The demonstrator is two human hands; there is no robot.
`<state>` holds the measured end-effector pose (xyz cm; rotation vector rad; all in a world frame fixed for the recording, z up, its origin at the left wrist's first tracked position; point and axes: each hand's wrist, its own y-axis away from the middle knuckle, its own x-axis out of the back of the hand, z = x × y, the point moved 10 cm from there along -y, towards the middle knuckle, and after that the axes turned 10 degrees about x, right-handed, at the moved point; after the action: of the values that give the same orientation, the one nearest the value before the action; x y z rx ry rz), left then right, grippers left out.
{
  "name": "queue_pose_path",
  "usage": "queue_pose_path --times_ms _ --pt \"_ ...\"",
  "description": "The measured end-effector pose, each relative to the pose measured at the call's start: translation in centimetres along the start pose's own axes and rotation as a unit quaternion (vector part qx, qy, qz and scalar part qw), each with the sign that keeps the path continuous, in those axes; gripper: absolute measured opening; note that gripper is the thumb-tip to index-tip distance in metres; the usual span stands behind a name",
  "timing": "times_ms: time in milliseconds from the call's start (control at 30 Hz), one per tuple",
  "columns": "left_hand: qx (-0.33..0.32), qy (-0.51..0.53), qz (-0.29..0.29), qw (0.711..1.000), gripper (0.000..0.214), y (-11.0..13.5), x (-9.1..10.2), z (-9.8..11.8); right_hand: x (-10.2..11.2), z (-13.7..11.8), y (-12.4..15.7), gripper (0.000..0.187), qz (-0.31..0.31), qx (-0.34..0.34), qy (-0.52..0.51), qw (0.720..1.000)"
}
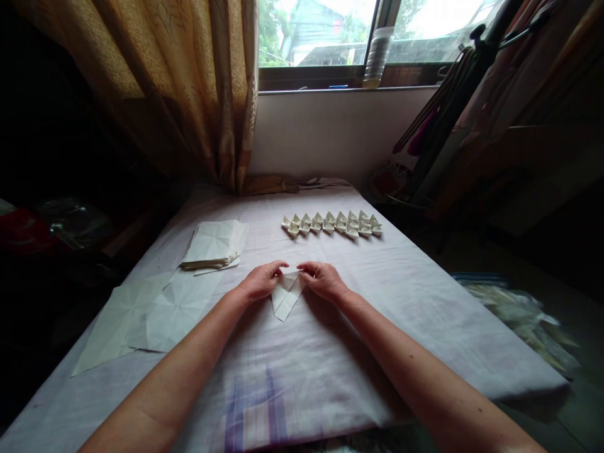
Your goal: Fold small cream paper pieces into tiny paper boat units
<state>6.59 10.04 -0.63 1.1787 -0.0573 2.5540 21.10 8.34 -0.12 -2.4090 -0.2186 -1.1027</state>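
A partly folded sheet of white paper point(286, 299) lies between my two hands near the middle of the cloth-covered table, its narrow end pointing toward me. My left hand point(264, 280) pinches its far left corner between thumb and fingers. At the far right corner, my right hand point(323, 280) grips the same paper in a similar pinch. Crease lines and a folded flap show on the paper's face. Beyond my hands, several small folded paper pieces point(329, 223) stand in neat rows.
To the left sits a stack of creased paper squares point(214, 242). Nearer me lie loose creased sheets point(177, 311), overlapping. A curtain point(189, 82) hangs at the table's far left. On the windowsill stands a plastic bottle point(378, 58). Plastic bags point(523, 318) lie beyond the right edge.
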Motion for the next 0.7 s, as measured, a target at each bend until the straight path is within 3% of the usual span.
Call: queue_pose_path --times_ms 133,300,567,700 --pt "0.025 0.047 0.027 0.998 0.043 0.8 0.3 -1.7 0.3 -1.4 0.4 0.042 0.023 0.048 0.03 0.998" --pt "0.039 0.1 0.025 0.994 0.052 1.9 0.2 -2.4 -1.2 -3.9 1.0 0.061 -0.01 0.117 0.059 0.991" --pt "0.04 0.152 0.001 0.988 0.068 2.6 -0.1 -2.2 -2.1 -5.1 0.8 0.031 -0.059 0.154 0.1 0.981" --pt "0.037 0.143 0.003 0.989 0.067 2.7 -0.3 -2.5 -2.1 -4.7 0.7 0.019 -0.062 0.136 0.109 0.983"
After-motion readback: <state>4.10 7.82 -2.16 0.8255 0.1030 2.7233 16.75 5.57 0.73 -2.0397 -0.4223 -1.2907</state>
